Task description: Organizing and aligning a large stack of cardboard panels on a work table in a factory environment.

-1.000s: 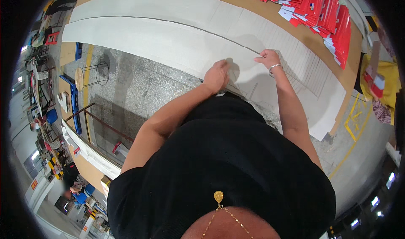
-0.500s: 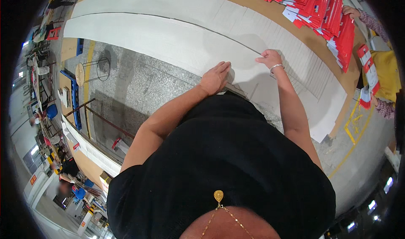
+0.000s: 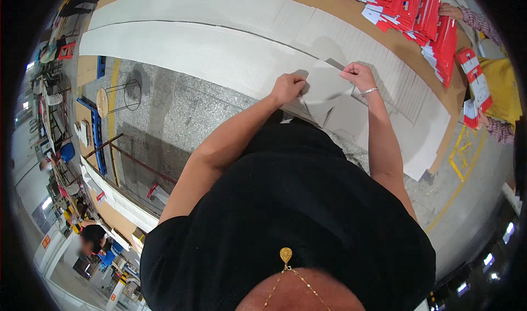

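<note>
Between my hands a white card sheet [image 3: 325, 87] is tilted up off the other sheets, with one corner hanging toward my body. My left hand [image 3: 289, 88] has its fingers curled closed at the sheet's left edge. On the far right edge, the thumb and fingers of my right hand [image 3: 359, 76] pinch the same sheet. Under and around it lie long rows of overlapping white card sheets [image 3: 208, 44], parted by a dark lengthwise gap. To the right of my right hand, several sheets [image 3: 403, 94] are fanned out in narrow steps.
Red and white printed packets [image 3: 403, 6] lie fanned on the brown board [image 3: 379, 33] at the far right. A co-worker's hand [image 3: 451, 11] touches them; their other hand holds a packet stack [image 3: 475, 85]. A round stool [image 3: 102, 103] stands on the floor at left.
A card sheet has come up between my hands. My left hand, flat before, has curled closed at its edge; my right hand has shifted slightly right and pinches it.
</note>
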Available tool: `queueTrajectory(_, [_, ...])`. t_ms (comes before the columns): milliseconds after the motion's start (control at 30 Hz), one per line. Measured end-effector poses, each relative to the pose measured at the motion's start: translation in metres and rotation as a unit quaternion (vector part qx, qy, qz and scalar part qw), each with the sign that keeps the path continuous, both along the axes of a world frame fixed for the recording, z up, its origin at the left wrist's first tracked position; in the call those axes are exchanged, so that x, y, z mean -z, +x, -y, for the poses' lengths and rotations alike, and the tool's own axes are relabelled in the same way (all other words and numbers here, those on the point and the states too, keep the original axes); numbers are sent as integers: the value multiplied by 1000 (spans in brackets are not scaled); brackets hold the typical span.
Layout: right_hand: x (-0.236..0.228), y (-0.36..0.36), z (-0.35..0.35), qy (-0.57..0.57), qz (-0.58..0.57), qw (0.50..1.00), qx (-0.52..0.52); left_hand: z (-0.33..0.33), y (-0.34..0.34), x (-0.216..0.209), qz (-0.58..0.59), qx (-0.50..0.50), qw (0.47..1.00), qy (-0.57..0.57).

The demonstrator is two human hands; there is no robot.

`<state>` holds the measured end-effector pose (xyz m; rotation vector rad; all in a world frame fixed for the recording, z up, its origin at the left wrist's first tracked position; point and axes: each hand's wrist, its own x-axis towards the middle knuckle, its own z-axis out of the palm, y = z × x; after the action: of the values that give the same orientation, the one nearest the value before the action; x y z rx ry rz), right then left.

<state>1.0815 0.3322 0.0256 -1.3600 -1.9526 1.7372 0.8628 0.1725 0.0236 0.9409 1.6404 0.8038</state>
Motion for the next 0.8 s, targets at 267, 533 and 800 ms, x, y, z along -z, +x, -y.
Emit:
queueTrajectory(267, [24, -1, 5, 24, 36, 998, 45, -9, -2, -2, 127, -20, 987, -94])
queueTrajectory(533, [22, -5, 6, 53, 68, 995, 46, -7, 0, 13, 42, 1, 997, -68])
queueTrajectory(800, [23, -4, 6, 111, 135, 984, -3, -13, 8, -10, -112, 25, 990, -81])
